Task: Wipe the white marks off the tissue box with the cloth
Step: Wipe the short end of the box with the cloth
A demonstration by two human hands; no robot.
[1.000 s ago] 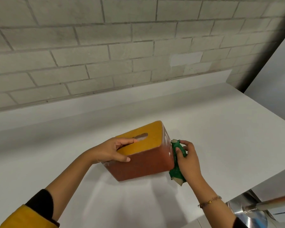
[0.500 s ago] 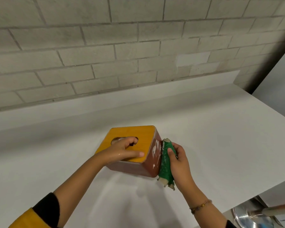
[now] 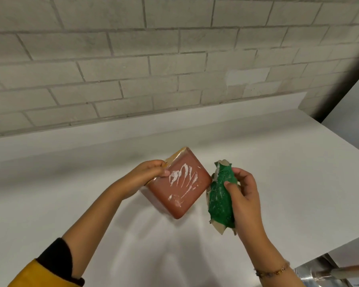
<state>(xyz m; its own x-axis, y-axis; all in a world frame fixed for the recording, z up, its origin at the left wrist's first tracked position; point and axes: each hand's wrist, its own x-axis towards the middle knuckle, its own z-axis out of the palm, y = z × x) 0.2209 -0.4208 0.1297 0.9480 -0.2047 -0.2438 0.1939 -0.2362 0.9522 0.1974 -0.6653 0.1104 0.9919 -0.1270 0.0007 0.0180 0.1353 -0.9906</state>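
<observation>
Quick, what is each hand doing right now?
Left hand: closed on the tissue box, tilting its marked face up.
Right hand: closed around the green cloth, beside the box.

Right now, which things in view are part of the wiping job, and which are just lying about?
Part of the job:
- tissue box, tipped up in the left hand
- white marks on its reddish face
- green cloth, bunched in the right hand, beside the box

Just lying about:
- metal fixture at the lower right corner
- white counter
- brick wall
</observation>
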